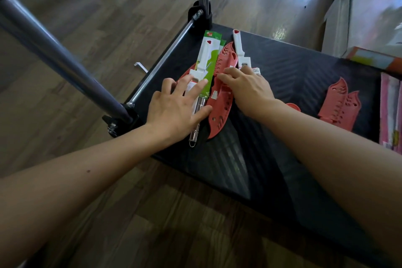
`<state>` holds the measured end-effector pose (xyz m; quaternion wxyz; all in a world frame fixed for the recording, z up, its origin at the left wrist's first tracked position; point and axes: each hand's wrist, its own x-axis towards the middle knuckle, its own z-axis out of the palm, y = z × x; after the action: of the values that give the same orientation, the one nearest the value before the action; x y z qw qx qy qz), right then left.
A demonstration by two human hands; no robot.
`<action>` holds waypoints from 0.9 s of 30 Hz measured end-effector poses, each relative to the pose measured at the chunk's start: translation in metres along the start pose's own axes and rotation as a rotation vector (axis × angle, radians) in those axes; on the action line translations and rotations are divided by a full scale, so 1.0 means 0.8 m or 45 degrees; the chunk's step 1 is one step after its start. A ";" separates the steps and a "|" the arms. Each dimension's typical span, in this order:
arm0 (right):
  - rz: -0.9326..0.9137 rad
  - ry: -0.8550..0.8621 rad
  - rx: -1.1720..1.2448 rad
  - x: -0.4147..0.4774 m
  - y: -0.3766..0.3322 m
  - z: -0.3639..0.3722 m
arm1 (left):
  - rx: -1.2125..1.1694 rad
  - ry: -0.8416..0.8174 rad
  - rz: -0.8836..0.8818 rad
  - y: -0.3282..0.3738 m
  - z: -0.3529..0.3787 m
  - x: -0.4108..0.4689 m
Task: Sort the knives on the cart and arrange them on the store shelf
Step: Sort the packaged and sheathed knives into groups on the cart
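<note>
From my remote seat I look down on the black cart deck (282,67), which stands on a wooden floor (65,28) with its grey handle bar (65,65) slanting across the left. Both bare forearms reach in from the bottom edge and converge on the deck's near left corner.

The left forearm (76,180) angles up to the right and ends in the left hand (174,111), palm down. Its fingers are straight and fanned apart, pressing on the lower end of a white-handled knife on a green card (205,59). The thumb lies along a slim metal handle (196,126) poking out below the card.

The right forearm (337,154) comes in from the right. The right hand (248,87) rests palm down just beside the left, fingers close together and bent. The forefinger lies on a red blade cover (219,106); the rest cover the base of a second white-handled knife (239,50). I cannot tell whether they pinch anything.

Two more red covers (341,106) lie well apart to the right, near pink packets (391,111) at the frame's edge.
</note>
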<state>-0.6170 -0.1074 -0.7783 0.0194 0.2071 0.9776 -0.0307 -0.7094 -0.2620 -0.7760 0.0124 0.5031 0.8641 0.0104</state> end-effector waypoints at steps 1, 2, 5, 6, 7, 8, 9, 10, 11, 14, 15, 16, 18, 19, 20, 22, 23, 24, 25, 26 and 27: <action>-0.014 -0.010 -0.004 0.002 0.000 0.000 | -0.002 -0.015 0.001 0.000 0.000 -0.002; -0.022 -0.014 -0.011 0.004 -0.001 0.000 | -0.004 -0.031 0.001 0.001 0.001 -0.004; -0.023 -0.002 -0.058 0.007 -0.003 -0.001 | 0.027 -0.088 -0.012 0.001 0.001 -0.012; -0.022 0.000 -0.073 0.007 -0.003 -0.001 | 0.041 -0.109 -0.023 0.001 0.002 -0.015; -0.025 -0.002 -0.087 0.007 -0.003 0.000 | 0.050 -0.122 -0.031 0.001 0.002 -0.019; -0.031 -0.004 -0.098 0.006 -0.003 0.000 | 0.052 -0.125 -0.035 0.002 0.003 -0.022; -0.041 -0.002 -0.109 0.006 -0.003 0.000 | 0.045 -0.122 -0.035 0.004 0.002 -0.023; -0.053 -0.001 -0.118 0.005 -0.003 -0.001 | 0.031 -0.122 -0.039 0.006 0.001 -0.024; -0.067 -0.003 -0.126 0.004 -0.004 -0.002 | 0.015 -0.129 -0.046 0.009 0.000 -0.024; -0.120 -0.017 -0.169 -0.001 -0.007 -0.006 | 0.040 -0.158 -0.035 0.020 -0.004 -0.021; -0.139 -0.019 -0.182 -0.004 -0.007 -0.007 | 0.093 -0.159 -0.019 0.024 -0.004 -0.020; -0.157 -0.016 -0.192 -0.006 -0.008 -0.008 | 0.149 -0.165 -0.005 0.027 -0.005 -0.018; -0.182 -0.009 -0.216 -0.011 -0.007 -0.010 | 0.195 -0.186 0.004 0.033 -0.005 -0.017; -0.196 -0.004 -0.239 -0.014 -0.004 -0.011 | 0.189 -0.198 0.005 0.035 -0.005 -0.018; -0.213 0.001 -0.265 -0.018 -0.001 -0.012 | 0.181 -0.199 0.015 0.037 -0.004 -0.019; -0.242 0.020 -0.303 -0.026 0.006 -0.015 | 0.148 -0.195 0.032 0.037 -0.004 -0.021; -0.240 0.023 -0.319 -0.030 0.009 -0.018 | 0.097 -0.202 0.026 0.036 -0.005 -0.021; -0.230 0.018 -0.339 -0.035 0.011 -0.020 | 0.027 -0.218 0.009 0.035 -0.006 -0.021; -0.217 0.007 -0.365 -0.039 0.015 -0.023 | -0.046 -0.232 -0.013 0.034 -0.009 -0.021; -0.202 -0.009 -0.391 -0.043 0.018 -0.026 | -0.111 -0.236 -0.038 0.033 -0.011 -0.020; -0.186 -0.027 -0.408 -0.048 0.021 -0.028 | -0.177 -0.233 -0.064 0.032 -0.013 -0.018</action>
<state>-0.5758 -0.1059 -0.7547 0.0602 0.1293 0.9822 0.1222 -0.6803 -0.2621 -0.7644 0.1266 0.4781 0.8688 0.0241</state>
